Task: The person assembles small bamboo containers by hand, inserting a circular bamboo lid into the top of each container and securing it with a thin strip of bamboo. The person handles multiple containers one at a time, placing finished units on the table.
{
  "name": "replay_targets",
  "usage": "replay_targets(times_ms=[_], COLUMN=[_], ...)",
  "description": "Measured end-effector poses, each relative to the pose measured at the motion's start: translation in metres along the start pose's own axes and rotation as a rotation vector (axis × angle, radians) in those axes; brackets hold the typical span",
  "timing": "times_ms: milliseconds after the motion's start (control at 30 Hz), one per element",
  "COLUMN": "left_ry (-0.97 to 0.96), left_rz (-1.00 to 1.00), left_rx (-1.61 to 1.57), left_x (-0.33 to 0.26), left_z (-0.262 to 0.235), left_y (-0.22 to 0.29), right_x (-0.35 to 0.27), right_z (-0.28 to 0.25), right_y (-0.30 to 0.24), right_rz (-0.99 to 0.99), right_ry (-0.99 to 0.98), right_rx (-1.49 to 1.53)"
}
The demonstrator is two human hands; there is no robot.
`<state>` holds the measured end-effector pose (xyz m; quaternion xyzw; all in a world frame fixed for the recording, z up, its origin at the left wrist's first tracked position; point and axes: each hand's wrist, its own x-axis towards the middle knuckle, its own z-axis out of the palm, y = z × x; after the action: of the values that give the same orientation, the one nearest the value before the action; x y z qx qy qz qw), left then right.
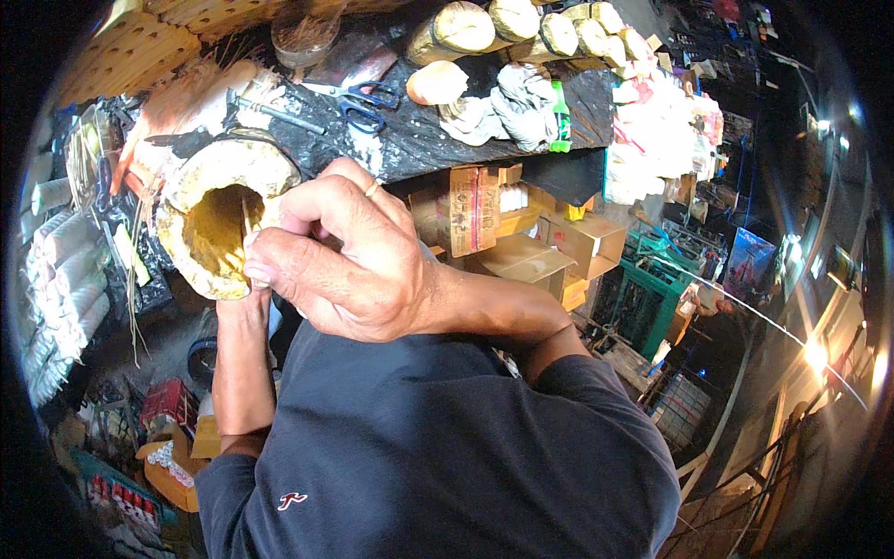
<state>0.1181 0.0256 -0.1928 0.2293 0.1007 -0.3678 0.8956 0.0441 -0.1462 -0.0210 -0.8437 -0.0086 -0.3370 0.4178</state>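
Note:
A pale hollow wooden cylinder (216, 177) is close in front of me, its open, yellowish inside facing me. My right hand (349, 256), with a ring on one finger, is curled into a fist at the cylinder's right rim. It pinches a thin pale sliver (248, 222) that points into the opening. My left hand (244, 306) comes up from below to the cylinder's lower rim and holds it there. Its fingers are hidden behind my right hand.
Behind the cylinder, a table under a black sheet (438, 140) carries blue-handled scissors (365, 102), crumpled white rags (512, 107), a green bottle (560, 116) and cut logs (466, 28). Below are cardboard boxes (568, 244) and a green crate (652, 298). Pale rolls (65, 270) are stacked at left.

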Motion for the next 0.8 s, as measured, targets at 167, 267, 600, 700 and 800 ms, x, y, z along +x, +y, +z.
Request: replay_targets(times_ms=[167, 267, 600, 700, 800], left_ry=[-0.004, -0.006, -0.025, -0.032, -0.042], left_rz=[-0.028, -0.043, -0.047, -0.049, -0.056], left_rx=[-0.012, -0.014, -0.023, -0.027, -0.042], left_x=[-0.006, -0.006, -0.001, 0.001, 0.004], left_z=[-0.002, 0.000, 0.009, 0.010, 0.011], left_y=[-0.001, 0.000, 0.002, 0.000, -0.002], right_x=[0.001, 0.004, 0.001, 0.002, 0.003], right_z=[-0.001, -0.001, 0.000, -0.003, -0.004], right_y=[0.003, 0.002, 0.008, 0.008, 0.007], right_rz=[-0.029, -0.031, -0.069, -0.059, -0.056], right_ry=[0.003, 0.003, 0.006, -0.004, -0.013], right_rx=[-0.008, -0.005, 0.036, 0.025, 0.029])
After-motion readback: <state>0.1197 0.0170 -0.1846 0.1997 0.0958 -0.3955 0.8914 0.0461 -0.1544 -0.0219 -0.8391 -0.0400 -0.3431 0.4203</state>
